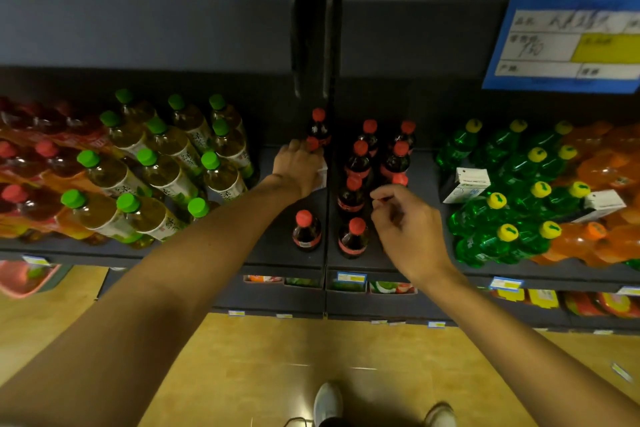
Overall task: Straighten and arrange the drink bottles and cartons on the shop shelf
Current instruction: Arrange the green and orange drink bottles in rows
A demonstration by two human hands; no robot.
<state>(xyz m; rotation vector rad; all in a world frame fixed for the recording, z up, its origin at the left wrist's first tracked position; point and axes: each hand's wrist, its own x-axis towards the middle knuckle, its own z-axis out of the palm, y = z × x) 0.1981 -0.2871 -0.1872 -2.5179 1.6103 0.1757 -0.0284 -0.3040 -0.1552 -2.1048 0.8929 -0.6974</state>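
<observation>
Head view: shop shelf [277, 253], cola block at centre.
Left hand [299, 166]: at 11 o'clock of centre, fingers curled over a white carton [321, 174], knuckles against a red-capped cola bottle [313, 144].
Right hand [405, 222]: at 4 o'clock of the cola rows, thumb and forefinger pinching a red cap [382, 198]; other fingers loosely curled.
Cola bottles [353, 239]: upright, uneven rows, one loner [306, 230] at 8 o'clock.
Handling: likely full, stiff plastic, smooth; take at neck or cap, tall so tippy.
Cartons [465, 185]: light, crushable; hold by flat sides.
Neighbours: green-capped tea bottles [166, 177] at 9 o'clock, green soda bottles [502, 204] at 3 o'clock.
Obstruction: tight spacing, elbows may knock caps.
</observation>
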